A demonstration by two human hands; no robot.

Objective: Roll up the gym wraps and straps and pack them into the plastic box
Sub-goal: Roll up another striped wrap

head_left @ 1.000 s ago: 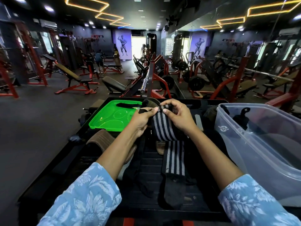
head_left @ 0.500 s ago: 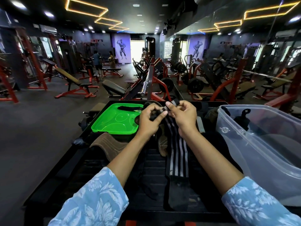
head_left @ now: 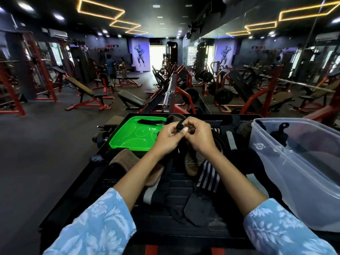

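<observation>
Left hand: the left hand (head_left: 168, 139) is curled, thumb and fingers pinching the top end of the striped wrap (head_left: 208, 176) above the middle of the black platform (head_left: 184, 230).
Right hand: the right hand (head_left: 199, 138) touches the left, its fingers bent round the same dark end of the wrap.
Striped wrap: it hangs from both hands; its black-and-white part lies on the platform below the right wrist, ending in a black tail toward the near edge.
Plastic box: the clear plastic box (head_left: 301, 183) stands tilted at the platform's right edge, with black straps (head_left: 278, 133) inside near its far wall.
Green lid: the green lid (head_left: 132, 137) lies at the far left corner, a black strip on its far rim.
Brown belt: a brown belt (head_left: 127, 161) lies just in front of the lid, under the left forearm.
</observation>
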